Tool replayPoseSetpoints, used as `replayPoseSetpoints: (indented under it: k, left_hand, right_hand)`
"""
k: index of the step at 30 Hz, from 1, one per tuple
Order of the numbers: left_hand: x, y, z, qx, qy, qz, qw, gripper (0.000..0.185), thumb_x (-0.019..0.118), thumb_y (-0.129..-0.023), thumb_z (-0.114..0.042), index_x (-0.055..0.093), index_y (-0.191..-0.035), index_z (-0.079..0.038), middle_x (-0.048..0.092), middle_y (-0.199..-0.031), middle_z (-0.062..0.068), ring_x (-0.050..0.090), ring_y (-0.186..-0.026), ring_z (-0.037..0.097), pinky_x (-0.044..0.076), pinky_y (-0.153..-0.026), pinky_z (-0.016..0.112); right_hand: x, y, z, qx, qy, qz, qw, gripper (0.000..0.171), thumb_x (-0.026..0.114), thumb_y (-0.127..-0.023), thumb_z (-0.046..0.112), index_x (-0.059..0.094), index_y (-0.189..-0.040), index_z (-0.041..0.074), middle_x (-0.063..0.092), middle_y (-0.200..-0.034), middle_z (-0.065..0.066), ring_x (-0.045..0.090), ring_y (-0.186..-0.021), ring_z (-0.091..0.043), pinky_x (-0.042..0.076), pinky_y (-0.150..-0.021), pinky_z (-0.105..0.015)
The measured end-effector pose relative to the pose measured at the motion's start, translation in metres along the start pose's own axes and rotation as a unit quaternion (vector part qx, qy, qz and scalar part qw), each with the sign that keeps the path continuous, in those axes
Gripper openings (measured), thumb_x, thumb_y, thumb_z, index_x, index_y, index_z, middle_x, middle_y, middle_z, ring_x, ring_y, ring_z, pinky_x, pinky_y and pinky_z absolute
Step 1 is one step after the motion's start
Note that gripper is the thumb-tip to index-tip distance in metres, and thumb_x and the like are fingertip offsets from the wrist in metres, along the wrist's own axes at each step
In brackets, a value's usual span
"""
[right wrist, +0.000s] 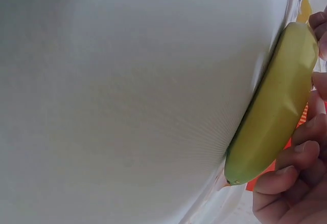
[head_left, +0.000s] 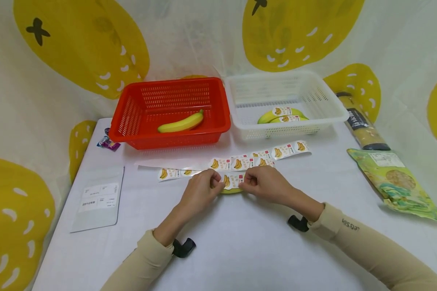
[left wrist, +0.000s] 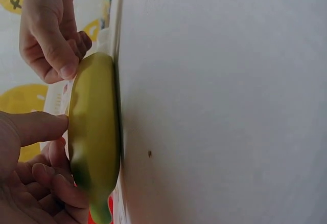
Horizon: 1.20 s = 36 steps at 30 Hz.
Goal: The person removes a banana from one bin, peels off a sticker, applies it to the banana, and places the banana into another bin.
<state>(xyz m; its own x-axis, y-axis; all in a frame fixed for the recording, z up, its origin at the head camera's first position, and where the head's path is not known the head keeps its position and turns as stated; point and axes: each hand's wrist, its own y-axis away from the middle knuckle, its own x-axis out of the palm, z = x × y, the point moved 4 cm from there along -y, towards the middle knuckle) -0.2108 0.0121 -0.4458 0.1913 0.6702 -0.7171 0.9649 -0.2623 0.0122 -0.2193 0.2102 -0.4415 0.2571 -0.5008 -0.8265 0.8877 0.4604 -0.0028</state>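
Note:
A banana [left wrist: 94, 127] lies on the white table between both hands, mostly covered in the head view by a white sticker [head_left: 233, 181] with a banana picture. My left hand [head_left: 201, 189] pinches the sticker's left end, its thumb right at the banana's side. At the opposite end, my right hand [head_left: 268, 184] pinches the sticker between thumb and curled forefinger. Just behind the hands, a strip of banana stickers [head_left: 242, 163] overlaps another strip [head_left: 290, 150] running to the right. The sticker's underside is hidden.
A red basket [head_left: 171, 140] at the back holds one banana [head_left: 182, 123]; beside it, a white basket [head_left: 255, 131] has labelled bananas [head_left: 266, 117]. A flat pouch [head_left: 98, 202] and small wrapped sweets [head_left: 109, 143] lie left. A jar [head_left: 362, 123] and green bag [head_left: 397, 182] lie right.

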Motion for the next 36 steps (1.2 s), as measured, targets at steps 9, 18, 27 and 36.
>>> replayPoseSetpoints:
  k: [9,18,27,36]
  left_hand:
    - [-0.001,0.002,0.0,0.002,-0.009,-0.013,0.9999,0.015,0.075,-0.09,-0.019,0.068,-0.095,-0.007,0.061,-0.083,0.002,0.054,-0.077,0.014,0.045,-0.071,0.027]
    - [0.0,0.003,-0.002,0.052,-0.026,-0.032,0.9978,0.028,0.082,-0.087,-0.025,0.067,-0.109,-0.017,0.056,-0.106,0.006,0.051,-0.098,0.021,0.042,-0.075,0.033]
    - [0.004,0.003,-0.002,0.08,-0.06,-0.003,0.995,0.019,0.078,-0.09,-0.023,0.077,-0.109,-0.025,0.053,-0.106,0.007,0.049,-0.101,0.023,0.041,-0.074,0.033]
    - [0.001,0.002,0.007,0.049,-0.058,0.005,0.9971,0.024,0.082,-0.086,-0.032,0.077,-0.11,-0.026,0.051,-0.106,0.005,0.048,-0.099,0.023,0.041,-0.072,0.031]
  right_hand:
    - [0.001,0.0,-0.004,0.0,-0.002,-0.009,1.0,0.021,0.077,-0.087,0.026,0.06,-0.079,0.018,0.051,-0.062,0.009,0.046,-0.06,-0.006,0.038,-0.057,-0.022]
    - [0.001,-0.001,-0.002,-0.01,-0.015,-0.013,1.0,0.023,0.079,-0.088,0.023,0.062,-0.102,0.015,0.05,-0.065,0.006,0.044,-0.059,-0.007,0.037,-0.057,-0.023]
    - [0.003,-0.001,0.003,-0.058,0.009,0.003,0.998,0.022,0.075,-0.091,0.018,0.073,-0.112,0.018,0.052,-0.071,0.008,0.046,-0.067,-0.007,0.04,-0.063,-0.025]
    - [0.001,-0.002,0.0,-0.045,0.019,0.002,0.999,0.02,0.077,-0.089,0.022,0.074,-0.108,0.018,0.05,-0.066,0.008,0.045,-0.064,-0.007,0.038,-0.062,-0.025]
